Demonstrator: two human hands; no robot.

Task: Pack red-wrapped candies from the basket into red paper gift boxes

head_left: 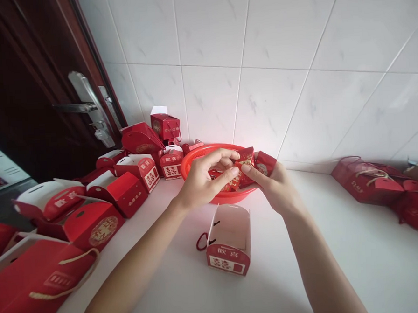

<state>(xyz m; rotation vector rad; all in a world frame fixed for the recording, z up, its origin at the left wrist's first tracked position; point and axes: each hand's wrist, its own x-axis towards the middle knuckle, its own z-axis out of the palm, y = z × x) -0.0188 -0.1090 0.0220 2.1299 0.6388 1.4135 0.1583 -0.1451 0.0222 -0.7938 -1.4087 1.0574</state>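
Above a red plastic basket [188, 163], my left hand [208, 175] pinches a shiny red wrapped packet [245, 157] with gold print between thumb and fingers. My right hand [279, 188] has its thumb on the same packet. A second red packet [265, 162] with a pale round patch sits within the right hand's fingers. More red and gold packets lie in the basket, partly hidden by my hands. In front of it, nearer me, a small red-and-white gift box [228, 263] stands with its top open and a dark red cord loop at its left side.
Several open red gift boxes [134, 193] crowd the left of the white table [173, 280], some stacked at the back. Red bags or boxes [367, 181] with cord lie at the right edge. A tiled wall [276, 45] rises behind; a dark door [42, 58] with a metal handle is at left.
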